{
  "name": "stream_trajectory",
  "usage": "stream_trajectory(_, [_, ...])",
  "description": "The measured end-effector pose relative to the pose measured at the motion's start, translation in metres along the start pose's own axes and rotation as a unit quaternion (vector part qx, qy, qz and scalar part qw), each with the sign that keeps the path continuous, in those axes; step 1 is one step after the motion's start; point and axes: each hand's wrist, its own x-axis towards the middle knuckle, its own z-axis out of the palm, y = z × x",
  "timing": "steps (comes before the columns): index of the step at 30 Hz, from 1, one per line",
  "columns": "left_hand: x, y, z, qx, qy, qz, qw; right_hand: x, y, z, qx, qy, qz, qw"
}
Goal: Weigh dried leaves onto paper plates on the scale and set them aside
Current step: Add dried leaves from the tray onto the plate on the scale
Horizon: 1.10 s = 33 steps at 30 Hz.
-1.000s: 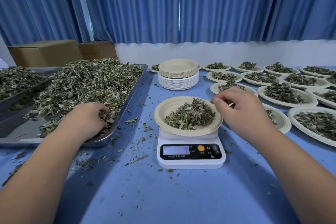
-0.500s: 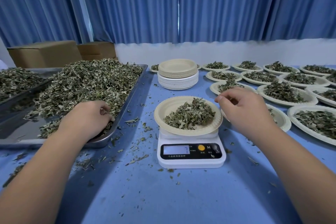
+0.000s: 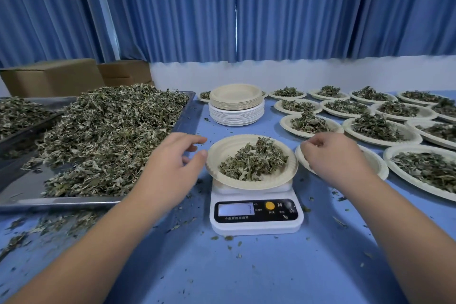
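Shiny metal tray (image 3: 22,201), matt paper plate (image 3: 217,155), glossy plastic scale (image 3: 256,226)

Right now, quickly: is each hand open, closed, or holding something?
Left hand: open, thumb at the rim of the round cream paper plate on the white scale.
Right hand: fingers curled; whether they hold something cannot be told.
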Motion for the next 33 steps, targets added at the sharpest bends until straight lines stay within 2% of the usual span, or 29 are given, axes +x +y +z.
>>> stream_trajectory(3, [-0.002, 0.002, 0.015, -0.058, -0.026, -0.079, 0.995, 0.0, -0.001, 0.001, 0.0, -0.027, 0.031, 0.999])
stream_trajectory(8, [-0.001, -0.001, 0.016, -0.203, -0.031, -0.194, 0.959, -0.002, -0.002, 0.003, 0.137, -0.096, 0.092, 0.981])
stream_trajectory(10, [0.0, 0.001, 0.015, -0.245, -0.033, -0.213, 0.945, -0.002, -0.003, 0.003, 0.169, -0.105, 0.106, 0.974])
stream_trajectory(19, [-0.009, 0.017, 0.009, -0.308, -0.008, -0.157, 0.938, -0.005, -0.009, -0.001, 0.309, -0.088, 0.086, 0.943])
stream_trajectory(24, [-0.011, 0.021, 0.01, -0.329, -0.027, -0.106, 0.938, -0.002, -0.009, -0.006, 0.349, -0.088, 0.091, 0.928])
stream_trajectory(29, [-0.009, 0.022, 0.013, -0.321, -0.041, -0.079, 0.943, 0.008, 0.002, -0.023, 0.396, -0.031, 0.112, 0.911])
stream_trajectory(33, [0.009, 0.027, 0.017, -0.348, 0.031, -0.107, 0.931, 0.024, 0.027, -0.041, 0.427, 0.052, 0.14, 0.892])
